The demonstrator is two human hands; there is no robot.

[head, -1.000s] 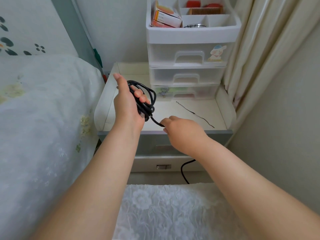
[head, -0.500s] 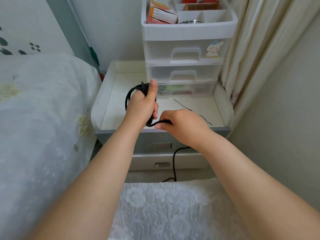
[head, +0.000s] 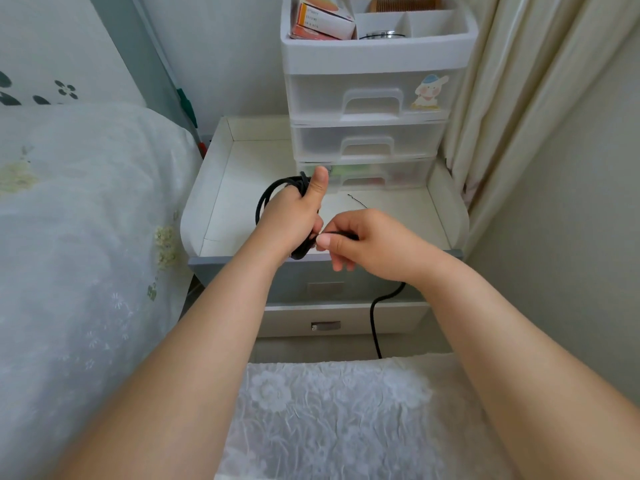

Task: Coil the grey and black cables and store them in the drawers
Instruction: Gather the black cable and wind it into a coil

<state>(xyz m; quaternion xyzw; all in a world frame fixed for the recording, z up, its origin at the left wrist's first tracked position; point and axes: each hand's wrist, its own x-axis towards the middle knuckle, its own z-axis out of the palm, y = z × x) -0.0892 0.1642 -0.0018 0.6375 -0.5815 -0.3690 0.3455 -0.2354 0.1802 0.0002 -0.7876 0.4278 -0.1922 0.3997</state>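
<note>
Left hand (head: 292, 216) thumb-up — black cable (head: 268, 195) coiled

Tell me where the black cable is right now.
Head view, centre: the black cable is coiled in the left hand, its tail pinched by the right hand, over the bedside table.

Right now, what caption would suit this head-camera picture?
Left hand holds a coiled black cable over the bedside table while the right hand pinches its loose end.
</note>
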